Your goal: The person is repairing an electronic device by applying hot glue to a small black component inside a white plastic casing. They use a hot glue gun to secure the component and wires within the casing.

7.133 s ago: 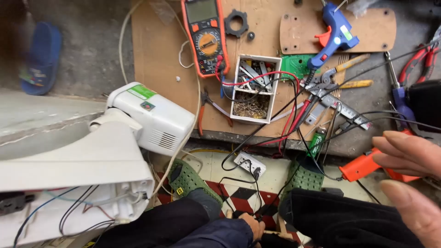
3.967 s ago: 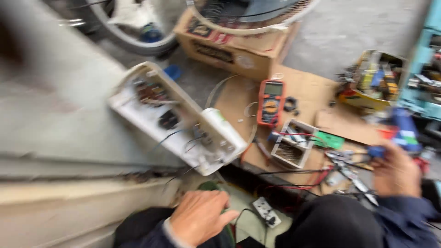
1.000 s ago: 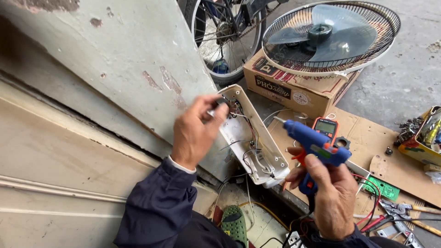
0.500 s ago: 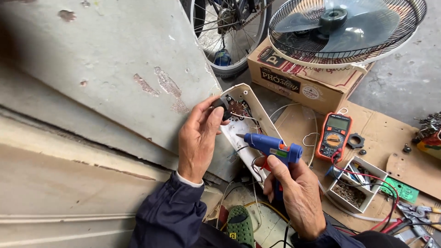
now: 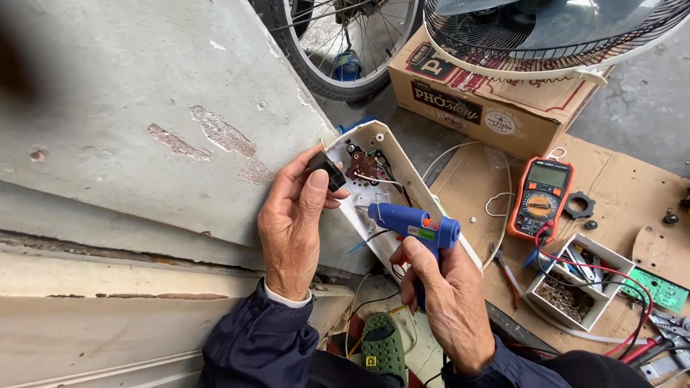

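Both hands work at the open white casing (image 5: 392, 188), whose long axis runs from far left to near right. Left hand (image 5: 291, 223) pinches a small black part (image 5: 327, 169) at its far end; right hand (image 5: 449, 302) grips a blue glue gun (image 5: 410, 223), nozzle pointing left into the casing just right of the left hand.

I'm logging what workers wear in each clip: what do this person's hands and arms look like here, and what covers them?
Both hands are bare: no gloves, rings or watch visible. The left hand emerges from a dark navy sleeve with a pale inner cuff showing at the wrist. The right hand has a matching navy sleeve, mostly cut off at the frame's bottom.
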